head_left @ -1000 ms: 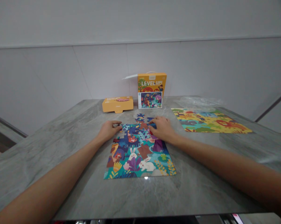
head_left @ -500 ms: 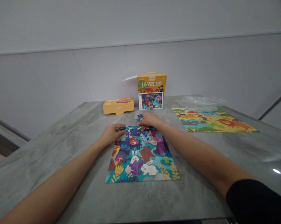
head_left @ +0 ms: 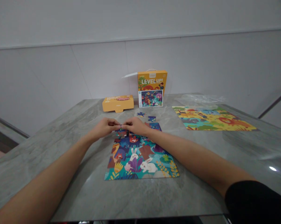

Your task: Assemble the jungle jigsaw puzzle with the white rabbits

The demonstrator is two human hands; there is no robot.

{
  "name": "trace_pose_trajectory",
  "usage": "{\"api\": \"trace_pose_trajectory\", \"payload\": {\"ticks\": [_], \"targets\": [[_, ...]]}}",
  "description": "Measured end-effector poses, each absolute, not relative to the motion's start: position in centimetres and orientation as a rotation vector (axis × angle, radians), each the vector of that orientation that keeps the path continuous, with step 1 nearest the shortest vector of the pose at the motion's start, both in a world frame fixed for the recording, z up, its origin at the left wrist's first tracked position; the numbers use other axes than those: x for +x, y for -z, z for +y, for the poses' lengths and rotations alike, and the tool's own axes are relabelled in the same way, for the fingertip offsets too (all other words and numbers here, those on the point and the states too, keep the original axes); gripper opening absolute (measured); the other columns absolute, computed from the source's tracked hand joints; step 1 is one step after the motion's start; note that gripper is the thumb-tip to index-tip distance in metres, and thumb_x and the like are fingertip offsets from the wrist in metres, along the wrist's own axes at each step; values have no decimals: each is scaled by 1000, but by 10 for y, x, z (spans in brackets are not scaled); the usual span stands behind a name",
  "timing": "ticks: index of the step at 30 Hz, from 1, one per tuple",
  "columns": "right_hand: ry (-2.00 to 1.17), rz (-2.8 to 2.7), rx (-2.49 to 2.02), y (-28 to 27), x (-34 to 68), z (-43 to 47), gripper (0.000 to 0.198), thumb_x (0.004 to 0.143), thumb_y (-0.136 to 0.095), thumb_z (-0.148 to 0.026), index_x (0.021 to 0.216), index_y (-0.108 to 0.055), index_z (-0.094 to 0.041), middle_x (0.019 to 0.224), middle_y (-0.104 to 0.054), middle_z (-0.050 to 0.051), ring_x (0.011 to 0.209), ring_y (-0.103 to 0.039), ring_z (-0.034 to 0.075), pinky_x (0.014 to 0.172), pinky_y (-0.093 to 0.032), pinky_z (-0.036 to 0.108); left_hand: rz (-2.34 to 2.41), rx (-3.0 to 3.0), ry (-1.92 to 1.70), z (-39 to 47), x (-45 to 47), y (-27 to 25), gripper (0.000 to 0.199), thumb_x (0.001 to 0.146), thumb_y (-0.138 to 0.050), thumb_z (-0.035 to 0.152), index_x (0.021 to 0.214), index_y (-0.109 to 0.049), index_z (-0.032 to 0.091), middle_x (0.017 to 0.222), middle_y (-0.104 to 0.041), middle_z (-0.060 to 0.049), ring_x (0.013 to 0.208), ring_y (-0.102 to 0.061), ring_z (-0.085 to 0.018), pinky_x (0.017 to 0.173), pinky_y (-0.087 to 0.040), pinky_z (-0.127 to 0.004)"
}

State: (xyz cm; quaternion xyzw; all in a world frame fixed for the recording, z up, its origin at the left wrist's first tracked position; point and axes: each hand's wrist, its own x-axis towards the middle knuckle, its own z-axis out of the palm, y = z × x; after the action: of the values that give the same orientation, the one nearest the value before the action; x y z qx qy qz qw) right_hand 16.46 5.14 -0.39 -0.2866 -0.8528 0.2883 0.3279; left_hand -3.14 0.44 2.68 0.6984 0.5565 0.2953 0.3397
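Note:
A partly joined jigsaw puzzle (head_left: pixel 135 158) with white rabbits and dark forest plants lies flat on the table before me. Over its far left corner, my left hand (head_left: pixel 105 127) pinches a small dark puzzle piece (head_left: pixel 121 133) between thumb and fingers. My right hand (head_left: pixel 136 126) meets it there, fingertips closed on the same piece's upper edge; the fingers partly cover it. Part of the puzzle's far rows is hidden under my right hand and forearm. Just beyond the puzzle lie two loose blue pieces, a left piece (head_left: pixel 140 114) and a right piece (head_left: pixel 152 118).
Behind stand a yellow "LEVEL UP!" box (head_left: pixel 152 80) and a picture card (head_left: pixel 151 99) leaning on it. A smaller orange box (head_left: pixel 118 104) sits to their left. At right lie a yellow animal puzzle (head_left: pixel 212 119) and clear plastic wrap (head_left: pixel 201 99). A wall (head_left: pixel 61 71) rises behind the table.
My right hand has moved left from the puzzle's far edge to my left hand, uncovering loose pieces there. The piece in my left hand is now held between both hands.

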Motion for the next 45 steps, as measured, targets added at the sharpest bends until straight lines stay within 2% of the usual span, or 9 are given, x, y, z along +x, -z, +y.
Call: {"api": "trace_pose_trajectory", "payload": {"ticks": [4, 9, 12, 15, 19, 23, 32, 39, 45], "targets": [[-568, -2442, -615, 4, 164, 43, 18, 86, -65, -25, 98, -77, -19, 88, -75, 2, 78, -64, 15, 71, -42, 23, 1481, 1810, -515, 2, -46, -29, 34, 67, -70, 52, 75, -70, 19, 54, -59, 2, 42, -40, -10, 43, -26, -23], [-524, -2434, -661, 6, 164, 47, 18, 85, -66, -22, 99, -76, -18, 90, -76, 5, 79, -64, 15, 71, -41, 23, 1557, 1841, -423, 4, -45, -23, 38, 70, -63, 56, 77, -64, 19, 54, -55, 3, 41, -40, -10, 42, -27, -24], [-515, -2413, -697, 7, 163, 48, 16, 84, -67, -21, 97, -76, -17, 86, -75, 4, 77, -63, 14, 71, -41, 23, 1610, 1924, -454, 7, -43, -19, 39, 72, -59, 57, 77, -64, 18, 59, -59, 1, 48, -48, -13, 47, -34, -25], [-487, -2427, -721, 8, 163, 48, 16, 84, -68, -22, 96, -77, -17, 86, -74, 4, 78, -62, 14, 72, -42, 23, 1634, 2068, -454, 10, -42, -18, 38, 72, -58, 55, 75, -65, 18, 71, -67, -3, 65, -59, -19, 59, -41, -27], [-374, -2415, -864, 8, 164, 48, 18, 86, -63, -22, 97, -77, -18, 90, -73, 6, 84, -63, 17, 78, -43, 26, 1667, 2147, -368, 10, -43, -20, 37, 74, -58, 53, 81, -68, 18, 80, -71, -5, 75, -62, -21, 67, -43, -29], [-280, -2368, -1077, 7, 166, 48, 21, 84, -62, -22, 98, -78, -24, 90, -71, 6, 84, -63, 19, 80, -45, 28, 1697, 2222, -399, 5, -43, -26, 47, 73, -61, 54, 101, -69, 17, 86, -67, -4, 75, -61, -20, 67, -42, -28], [-188, -2355, -1187, 7, 167, 47, 27, 82, -56, -20, 100, -77, -24, 95, -71, 7, 91, -63, 22, 85, -45, 30, 1443, 2366, -259, 2, -46, -29, 43, 76, -66, 48, 110, -75, 24, 94, -63, -6, 76, -57, -18, 68, -42, -26], [-165, -2348, -1197, 8, 166, 47, 28, 82, -55, -20, 99, -77, -23, 93, -71, 8, 90, -63, 22, 83, -45, 30, 1434, 2409, -233, 1, -41, -30, 41, 79, -64, 45, 113, -75, 24, 91, -64, -7, 74, -57, -18, 69, -42, -28], [-166, -2347, -1199, 5, 166, 44, 28, 83, -53, -20, 97, -76, -23, 93, -69, 9, 89, -62, 22, 82, -44, 31, 1606, 2352, -245, -3, -34, -33, 37, 76, -67, 44, 104, -78, 24, 90, -69, -6, 76, -59, -20, 70, -43, -29]]}}
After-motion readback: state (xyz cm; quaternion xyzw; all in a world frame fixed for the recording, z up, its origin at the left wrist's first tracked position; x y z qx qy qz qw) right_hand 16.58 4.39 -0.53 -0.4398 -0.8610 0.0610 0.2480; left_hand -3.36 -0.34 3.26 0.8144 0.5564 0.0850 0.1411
